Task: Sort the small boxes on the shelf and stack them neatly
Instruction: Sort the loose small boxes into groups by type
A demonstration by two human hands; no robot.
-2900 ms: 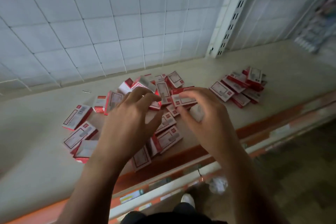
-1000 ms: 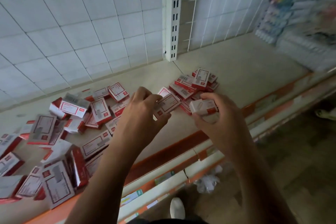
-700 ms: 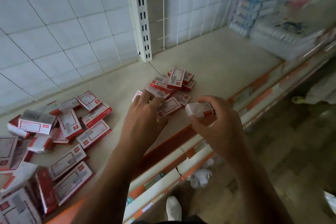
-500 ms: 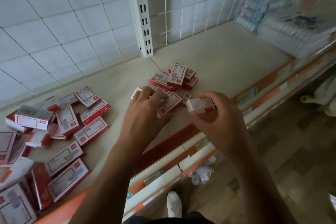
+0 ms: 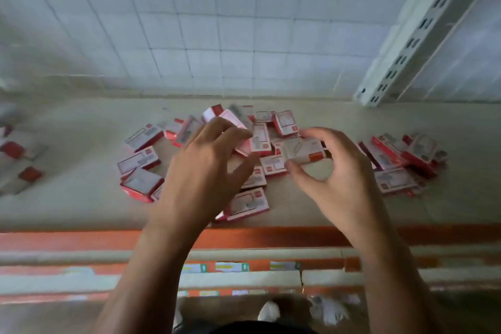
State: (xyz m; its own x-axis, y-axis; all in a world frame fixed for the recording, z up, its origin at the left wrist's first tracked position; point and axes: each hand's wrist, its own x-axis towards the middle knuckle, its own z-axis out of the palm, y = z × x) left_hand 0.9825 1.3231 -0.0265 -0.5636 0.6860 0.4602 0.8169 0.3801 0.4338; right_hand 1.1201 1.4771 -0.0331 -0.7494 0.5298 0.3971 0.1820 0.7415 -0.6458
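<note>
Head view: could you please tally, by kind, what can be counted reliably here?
Hands: 2 (left hand, right hand)
Held box, in the right hand: 1
Loose-box clusters on the shelf: 3 (middle cluster, right cluster, blurred left cluster)
Slotted upright: 1
Total: 7
Single loose boxes: too blurred to count.

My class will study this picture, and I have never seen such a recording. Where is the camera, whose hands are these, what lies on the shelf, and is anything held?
No machine here: one wide-angle camera sits on a person's head, looking forward and down, so both bare arms are that person's own. On the beige shelf lies a loose pile of small red-and-white cardboard boxes, with a smaller heap to its right. The right hand pinches one whitish small box with a red end between thumb and fingers. The left hand is spread above the pile, gripping nothing that shows.
</note>
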